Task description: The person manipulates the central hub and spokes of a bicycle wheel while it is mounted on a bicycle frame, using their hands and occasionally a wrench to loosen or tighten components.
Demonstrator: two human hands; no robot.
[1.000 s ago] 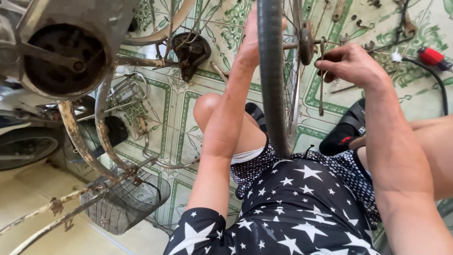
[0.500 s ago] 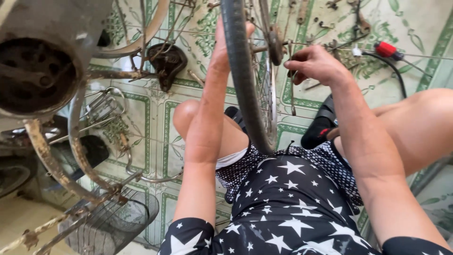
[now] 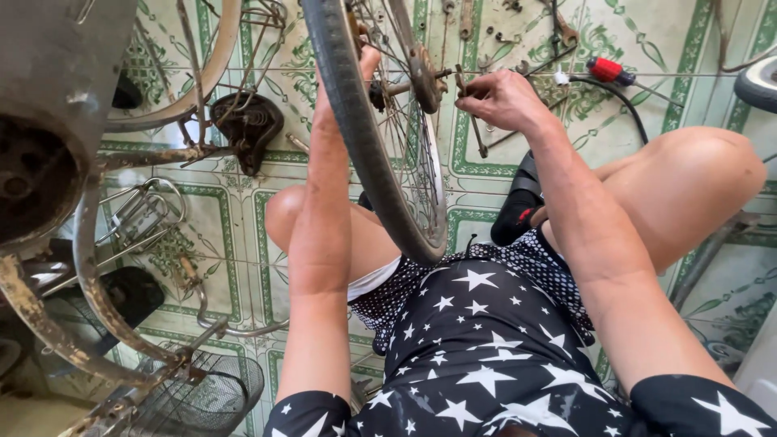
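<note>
Currently my right hand [image 3: 502, 99] pinches a wrench [image 3: 468, 109] at the wheel [image 3: 380, 162] hub; left hand [image 3: 368, 65] grips across behind it.

- Left hand [image 3: 368, 65] reaches far forward, arm straight, the hand mostly hidden so its grip cannot be made out.
- Right hand [image 3: 502, 99] is extended, elbow bent, fingers [image 3: 473, 91] curled tight and pinched together, knuckles up.
</note>
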